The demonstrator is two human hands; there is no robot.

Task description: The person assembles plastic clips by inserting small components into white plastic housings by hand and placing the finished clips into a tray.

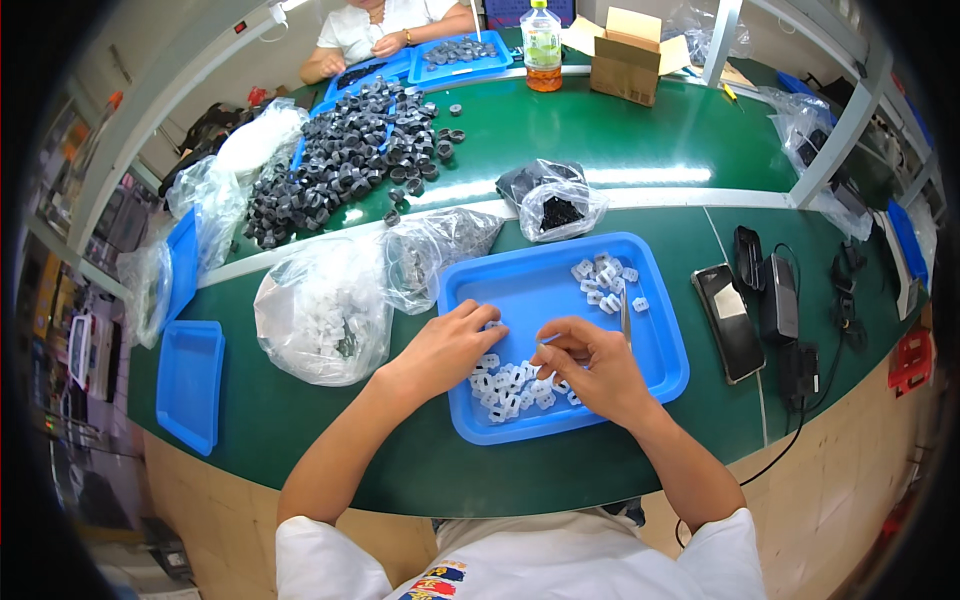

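Observation:
A blue tray lies in front of me with small white plastic parts in it. One pile of these parts is at the near left; a smaller group sits at the far right. At the tray's left side, my left hand is closed, with a small white plastic part at its fingertips. Over the near pile, my right hand pinches thumb and forefinger together; whatever is between them is too small to name. Slim metal tweezers stick up beside the right hand, and whether it grips them is hidden.
Clear bags of parts and a bag of black pieces stand beyond the tray. Dark caps are heaped farther back, near another person at blue trays. A phone and black adapters lie right; an empty blue tray left.

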